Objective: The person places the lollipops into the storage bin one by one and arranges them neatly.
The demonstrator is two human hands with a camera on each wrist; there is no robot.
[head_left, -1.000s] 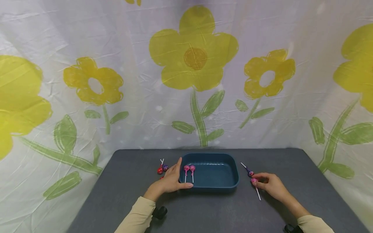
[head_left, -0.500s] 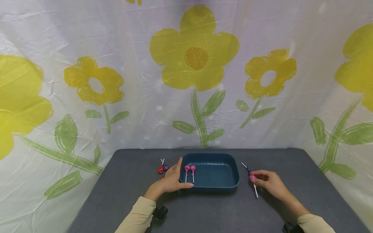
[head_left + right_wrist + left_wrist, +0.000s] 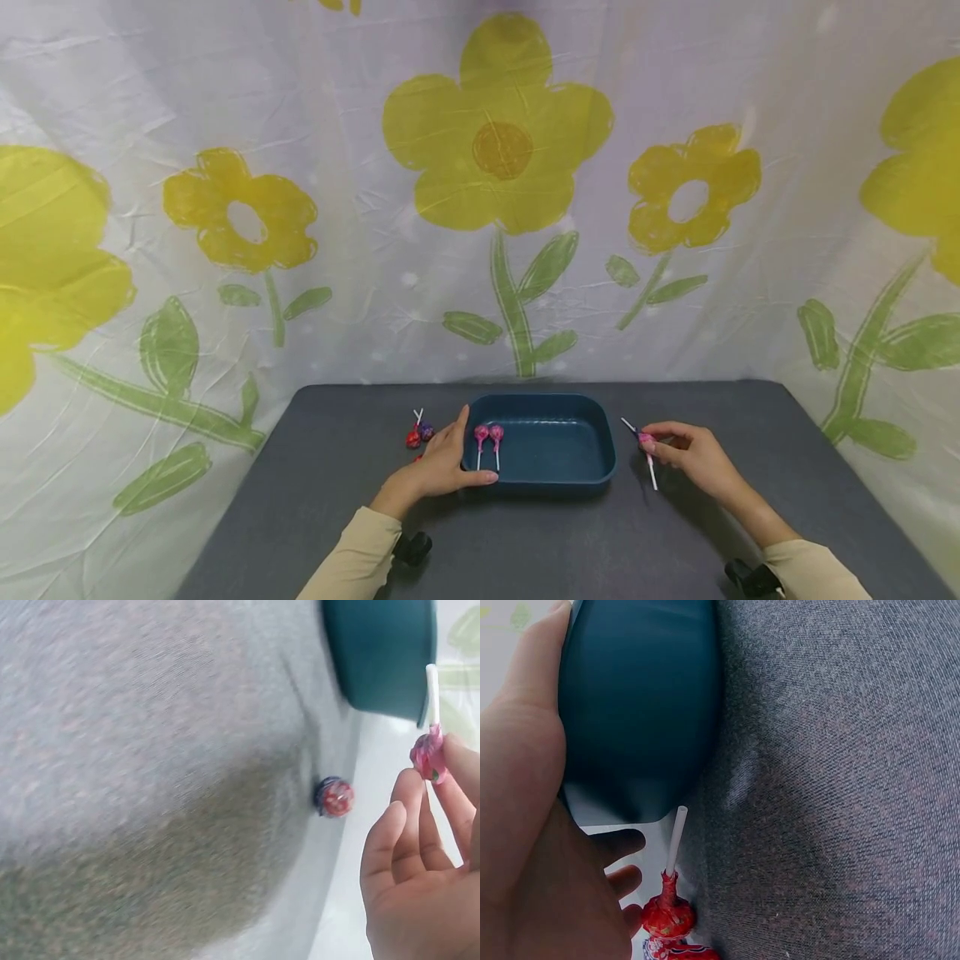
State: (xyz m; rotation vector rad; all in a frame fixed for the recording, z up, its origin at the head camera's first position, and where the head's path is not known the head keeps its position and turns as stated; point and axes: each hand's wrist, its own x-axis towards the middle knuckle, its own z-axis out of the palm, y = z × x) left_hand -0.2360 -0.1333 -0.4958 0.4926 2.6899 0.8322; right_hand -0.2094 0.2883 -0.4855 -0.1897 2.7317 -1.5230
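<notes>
In the head view: just below centre, a rectangular dark-teal tray (image 3: pixel 558 454), with 2 pink-wrapped round lollipops (image 3: pixel 496 432) in its left end. Against that end, the left hand (image 3: pixel 437 468), fingers and thumb extended and spread. Left of centre, on the dark-grey table (image 3: pixel 525 550), a red round lollipop (image 3: pixel 413 438) beside a purple round lollipop (image 3: pixel 427 432). At lower right, the right hand (image 3: pixel 692 457), pinching a pink-wrapped, white-sticked lollipop (image 3: pixel 647 442), apart from the tray.

In the left wrist view: tray at upper left; at bottom centre, 1 red-wrapped lollipop (image 3: pixel 669 915) near the fingertips.

In the right wrist view: pinched lollipop at right, stick upward; right of centre, a red-and-blue candy ball (image 3: pixel 335 797) on the table.
</notes>
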